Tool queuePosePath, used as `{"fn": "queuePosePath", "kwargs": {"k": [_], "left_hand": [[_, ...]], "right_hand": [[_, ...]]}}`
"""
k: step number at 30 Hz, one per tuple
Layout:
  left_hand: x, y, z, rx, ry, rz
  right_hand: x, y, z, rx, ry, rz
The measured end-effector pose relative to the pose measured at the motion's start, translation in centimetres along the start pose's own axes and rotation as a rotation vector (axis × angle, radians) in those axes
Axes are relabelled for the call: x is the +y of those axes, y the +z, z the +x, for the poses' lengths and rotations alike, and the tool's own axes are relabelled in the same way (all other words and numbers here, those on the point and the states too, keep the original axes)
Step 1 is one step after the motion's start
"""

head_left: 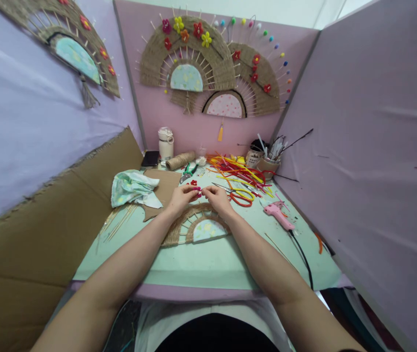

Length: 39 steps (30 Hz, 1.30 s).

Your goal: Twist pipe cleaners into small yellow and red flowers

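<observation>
The left hand (pixel 183 199) has its fingertips pinched on a small pink flower (pixel 198 194), held above the upper edge of a twine fan (pixel 209 229). The right hand (pixel 217 198) meets it from the other side, fingertips close together; whether they grip the flower or a pale bit beside it is too small to tell. The hands and right forearm hide parts of the fan's rim and its right end. Red flowers (pixel 193 182) behind the hands are partly covered. The heaped yellow, red and orange strips (pixel 235 168) are too tangled to separate, and the scissors (pixel 243 196) overlap one another. On the left wall, a hanging fan (pixel 78 54) is cut off by the top edge.

A pale green cover lies over the table (pixel 208 269). A pink glue gun (pixel 278 215) rests at the right, its black cord trailing over the front edge; a crumpled cloth (pixel 133 188) lies at the left, partly on cardboard (pixel 169 183). Behind, a white bottle (pixel 166 143) stands beside a roll of twine (pixel 180 160), before a pink wall (pixel 189 132) hung with decorated fans (pixel 223 54).
</observation>
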<state>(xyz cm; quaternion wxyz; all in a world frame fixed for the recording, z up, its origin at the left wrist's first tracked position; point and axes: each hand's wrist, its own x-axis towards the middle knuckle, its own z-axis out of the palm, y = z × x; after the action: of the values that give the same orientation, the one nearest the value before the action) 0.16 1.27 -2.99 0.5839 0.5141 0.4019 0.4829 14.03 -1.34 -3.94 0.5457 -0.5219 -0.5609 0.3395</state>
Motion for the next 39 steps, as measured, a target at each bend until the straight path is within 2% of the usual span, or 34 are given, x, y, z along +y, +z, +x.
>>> {"fn": "queuePosePath", "kwargs": {"k": [9,16,20,24,33,39], "left_hand": [[-0.1,-0.1,0.2,0.018,0.018,0.036],[-1.0,-0.1,0.8,-0.014,0.107,0.135],[-1.2,-0.1,0.9,-0.019,0.183,0.214],[-1.3,-0.1,0.9,-0.007,0.222,0.232],[-1.1,0.0,0.6,-0.01,0.256,0.252],[-0.4,0.3,0.3,0.011,0.181,0.182]], "right_hand": [[0.4,0.2,0.0,-0.03,0.042,0.041],[0.4,-0.2,0.1,0.021,-0.221,-0.243],[0.5,-0.2,0.0,0.046,-0.28,-0.335],[0.2,-0.2,0.0,0.073,-0.239,-0.278],[0.0,0.0,0.0,0.076,-0.022,0.046],[0.0,0.0,-0.1,0.073,0.017,0.099]]}}
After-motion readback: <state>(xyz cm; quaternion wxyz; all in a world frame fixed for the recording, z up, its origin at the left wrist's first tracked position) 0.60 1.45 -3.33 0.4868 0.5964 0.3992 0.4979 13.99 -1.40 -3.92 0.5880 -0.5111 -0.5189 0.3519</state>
